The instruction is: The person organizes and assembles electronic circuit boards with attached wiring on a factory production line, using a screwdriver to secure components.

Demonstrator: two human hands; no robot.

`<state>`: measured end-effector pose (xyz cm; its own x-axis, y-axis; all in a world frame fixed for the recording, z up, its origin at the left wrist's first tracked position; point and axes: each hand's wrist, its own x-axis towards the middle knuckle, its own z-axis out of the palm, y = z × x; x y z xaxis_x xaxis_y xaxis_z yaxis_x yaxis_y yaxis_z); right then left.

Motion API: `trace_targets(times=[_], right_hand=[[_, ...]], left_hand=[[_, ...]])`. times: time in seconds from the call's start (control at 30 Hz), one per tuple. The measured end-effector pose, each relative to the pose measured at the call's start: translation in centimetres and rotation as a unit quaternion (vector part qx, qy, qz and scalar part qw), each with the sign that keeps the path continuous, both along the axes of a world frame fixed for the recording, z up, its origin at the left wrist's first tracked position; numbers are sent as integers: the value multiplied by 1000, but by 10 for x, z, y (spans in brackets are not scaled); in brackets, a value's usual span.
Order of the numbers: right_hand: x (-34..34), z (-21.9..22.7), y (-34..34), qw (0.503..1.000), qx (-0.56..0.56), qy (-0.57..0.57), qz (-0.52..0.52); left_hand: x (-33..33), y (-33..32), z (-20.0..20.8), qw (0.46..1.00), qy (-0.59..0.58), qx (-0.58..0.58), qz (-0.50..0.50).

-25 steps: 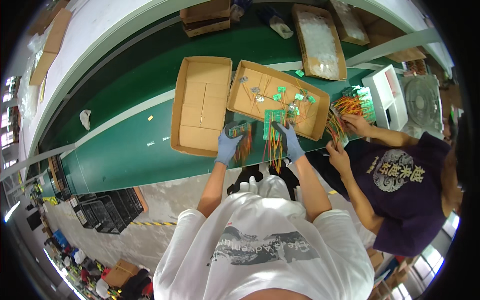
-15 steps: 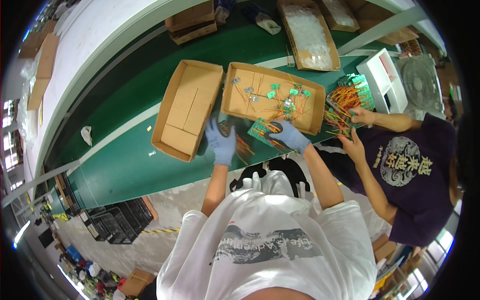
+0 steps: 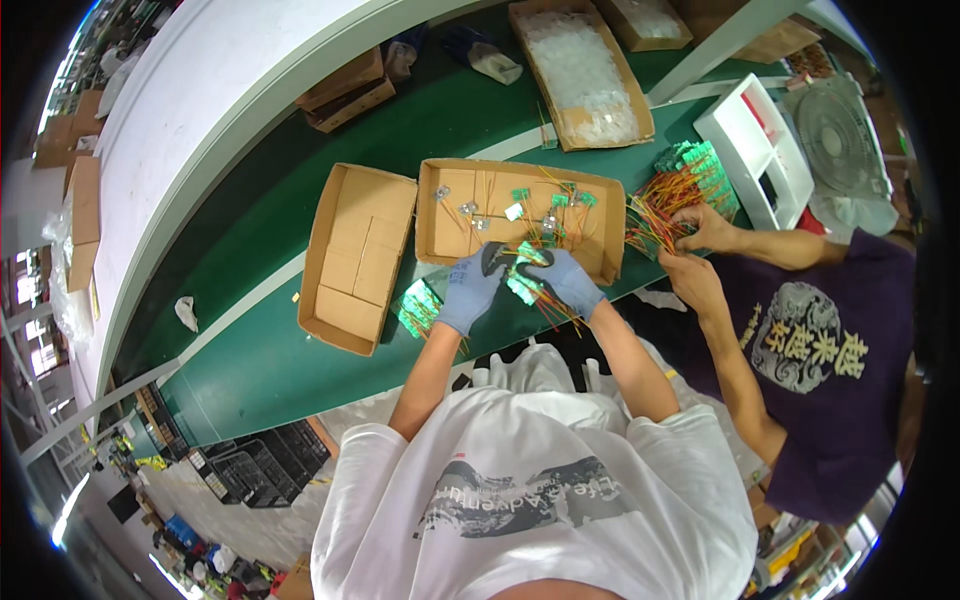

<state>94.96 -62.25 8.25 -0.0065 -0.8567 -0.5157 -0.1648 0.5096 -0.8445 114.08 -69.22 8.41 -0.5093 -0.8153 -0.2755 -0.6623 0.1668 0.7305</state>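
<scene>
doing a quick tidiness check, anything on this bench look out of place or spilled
Mildly, yes. One small green circuit board lies alone behind the wide, shallow brown cardboard box, apart from the green wired boards in the right hand. A crumpled white item also sits by itself at far left. Nothing looks plainly spilled.

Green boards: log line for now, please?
Left blue-gloved hand: at flat green wired circuit boards; right blue-gloved hand: holding them; green board bundle: on green tabletop, left of hands

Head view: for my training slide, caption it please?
Gloved left hand and right hand meet at green wired boards by a cardboard tray.
</scene>
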Motion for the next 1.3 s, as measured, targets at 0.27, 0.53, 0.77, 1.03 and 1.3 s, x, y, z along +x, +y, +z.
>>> trace_targets(times=[0.27, 0.53, 0.77, 1.03, 1.3], right_hand=[[-20, 11, -16, 990, -83, 107, -35], [-28, 17, -4, 994, -82, -13, 77], [-28, 23, -10, 974, -105, 200, 1], [-20, 15, -25, 943, -60, 326, -39], [-58, -2, -22, 988, 30, 135, -75]], left_hand=[[7, -20, 17, 975, 106, 188, 52], [-24, -25, 29, 974, 89, 180, -105], [-34, -14, 22, 973, 166, 142, -73], [-75, 9, 5, 994, -6, -92, 55], [-49, -47, -21, 950, -212, -191, 129]])
